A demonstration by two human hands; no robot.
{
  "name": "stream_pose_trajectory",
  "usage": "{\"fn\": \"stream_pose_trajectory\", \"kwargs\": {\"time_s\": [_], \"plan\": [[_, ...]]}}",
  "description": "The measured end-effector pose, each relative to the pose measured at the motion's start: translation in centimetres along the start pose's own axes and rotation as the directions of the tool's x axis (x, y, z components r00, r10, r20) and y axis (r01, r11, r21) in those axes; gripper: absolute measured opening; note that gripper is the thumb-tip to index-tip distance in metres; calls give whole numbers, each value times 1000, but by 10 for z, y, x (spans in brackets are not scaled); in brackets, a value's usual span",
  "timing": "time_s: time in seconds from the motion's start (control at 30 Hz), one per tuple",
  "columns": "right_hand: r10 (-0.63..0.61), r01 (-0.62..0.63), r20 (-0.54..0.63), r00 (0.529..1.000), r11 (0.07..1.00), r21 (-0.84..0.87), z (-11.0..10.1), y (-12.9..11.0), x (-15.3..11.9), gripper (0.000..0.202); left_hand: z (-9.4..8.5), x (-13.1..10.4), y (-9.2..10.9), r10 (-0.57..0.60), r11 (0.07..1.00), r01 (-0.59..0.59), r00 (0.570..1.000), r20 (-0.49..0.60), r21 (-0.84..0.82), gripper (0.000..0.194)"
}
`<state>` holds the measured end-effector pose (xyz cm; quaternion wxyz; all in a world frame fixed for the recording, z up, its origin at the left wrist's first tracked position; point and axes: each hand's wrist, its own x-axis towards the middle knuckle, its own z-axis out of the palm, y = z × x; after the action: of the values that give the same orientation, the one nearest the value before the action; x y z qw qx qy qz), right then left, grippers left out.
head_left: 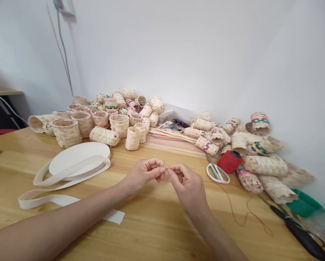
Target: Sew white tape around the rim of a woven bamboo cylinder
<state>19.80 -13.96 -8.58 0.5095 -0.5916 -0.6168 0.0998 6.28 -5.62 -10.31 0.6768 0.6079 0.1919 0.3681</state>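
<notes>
Needle: a thin, upright needle [164,163] projects above the left fingertips, over the table [151,224], between the two hands.
Left hand: the left hand [148,174] pinches the needle between thumb and forefinger, other fingers curled.
Right hand: thumb and forefinger of the right hand [188,186] are pressed together just beside the needle; whether they grip thread cannot be told.
Step in hand: judged to be fine fingertip work at the needle, probably threading.
Next move: appears to call for a steady needle and close alignment of both fingertips.
Thread: orange-red thread [230,199] lies loosely on the table near the red spool [229,162] and scissors [217,173].
Hard to make out: the needle's eye is too small; the thread's path behind the right hand is hidden.
Cut off: both forearms, at the frame edge.
Partly covered: white tape [116,216], by the left forearm.
</notes>
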Motion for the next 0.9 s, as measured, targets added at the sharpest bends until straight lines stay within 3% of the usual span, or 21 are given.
{"fn": "stream_pose_trajectory", "kwargs": {"time_s": [0.13, 0.3, 0.9], "plan": [[34, -26, -80, 996, 995, 98, 0, 4, 1, 11, 1, -1, 0, -33, 999, 33, 999, 6, -1, 29], [88, -68, -81, 993, 972, 224, 4, 5, -1, 11, 3, -3, -2, -66, 997, 68, 996, 59, -23, 27], [35, -22, -79, 996, 987, 159, 4, 2, -2, 9, 4, -5, -4, -77, 996, 81, 993, 86, -44, 28]]}}
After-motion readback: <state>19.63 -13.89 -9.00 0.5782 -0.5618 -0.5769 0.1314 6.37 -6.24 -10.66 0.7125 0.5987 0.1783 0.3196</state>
